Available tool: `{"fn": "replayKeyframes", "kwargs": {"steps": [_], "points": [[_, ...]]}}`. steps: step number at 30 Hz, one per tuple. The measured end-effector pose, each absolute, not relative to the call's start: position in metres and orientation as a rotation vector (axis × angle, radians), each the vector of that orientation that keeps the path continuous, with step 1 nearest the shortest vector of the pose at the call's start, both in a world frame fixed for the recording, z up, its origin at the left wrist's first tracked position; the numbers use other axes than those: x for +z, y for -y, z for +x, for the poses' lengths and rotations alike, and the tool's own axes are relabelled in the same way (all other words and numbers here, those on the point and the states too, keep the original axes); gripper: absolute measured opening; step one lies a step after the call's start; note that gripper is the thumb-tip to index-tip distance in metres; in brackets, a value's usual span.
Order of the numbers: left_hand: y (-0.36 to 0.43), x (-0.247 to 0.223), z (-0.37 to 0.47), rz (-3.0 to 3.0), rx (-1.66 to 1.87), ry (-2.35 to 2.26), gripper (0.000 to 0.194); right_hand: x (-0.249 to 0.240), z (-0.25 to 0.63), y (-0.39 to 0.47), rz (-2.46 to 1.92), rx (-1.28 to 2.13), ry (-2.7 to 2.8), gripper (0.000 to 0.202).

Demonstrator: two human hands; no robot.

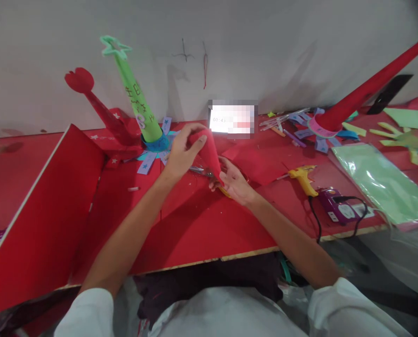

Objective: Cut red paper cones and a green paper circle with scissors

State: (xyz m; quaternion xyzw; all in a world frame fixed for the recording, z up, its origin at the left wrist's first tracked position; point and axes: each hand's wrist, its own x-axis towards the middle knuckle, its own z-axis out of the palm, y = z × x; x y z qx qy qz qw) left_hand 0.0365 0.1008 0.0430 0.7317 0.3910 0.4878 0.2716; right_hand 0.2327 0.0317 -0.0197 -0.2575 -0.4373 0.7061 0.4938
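Note:
My left hand (183, 150) pinches the top of a rolled red paper cone (209, 152) held above the red table (195, 229). My right hand (234, 180) grips the cone's lower, wider end from the right, fingers curled under it. A pair of scissors (202, 172) lies on the table just beneath the cone, partly hidden by both hands. Loose red paper sheets (254, 166) lie right of my right hand.
A green cone with a star top (135, 96) and a red cone (100, 110) stand at the back left. A yellow glue gun (303, 178), a purple device with a black cable (335, 208), a green sheet pack (384, 182) and a long red cone (366, 89) lie right. A raised red board (44, 215) sits left.

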Motion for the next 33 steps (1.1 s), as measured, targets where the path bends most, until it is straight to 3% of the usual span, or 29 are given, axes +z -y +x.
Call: {"fn": "replayKeyframes", "kwargs": {"steps": [5, 13, 18, 29, 33], "points": [[-0.084, 0.052, 0.040, 2.385, 0.940, -0.902, 0.032, -0.018, 0.227, -0.025, -0.774, 1.620, 1.165, 0.056], [-0.063, 0.057, 0.053, 2.634, 0.946, -0.796, 0.038, -0.026, 0.225, -0.029, -0.900, 1.381, 1.010, 0.056], [-0.058, 0.053, 0.057, 2.723, 0.994, -0.771, 0.043, -0.030, 0.230, -0.033, -0.874, 1.175, 1.060, 0.043], [-0.032, 0.100, 0.053, 2.304, 1.400, -0.756, 0.024, -0.038, 0.246, -0.029, -1.077, 0.255, 1.441, 0.026], [-0.023, 0.109, 0.051, 2.526, 1.417, -0.740, 0.018, -0.043, 0.251, -0.026, -1.077, 0.123, 1.633, 0.029]]}}
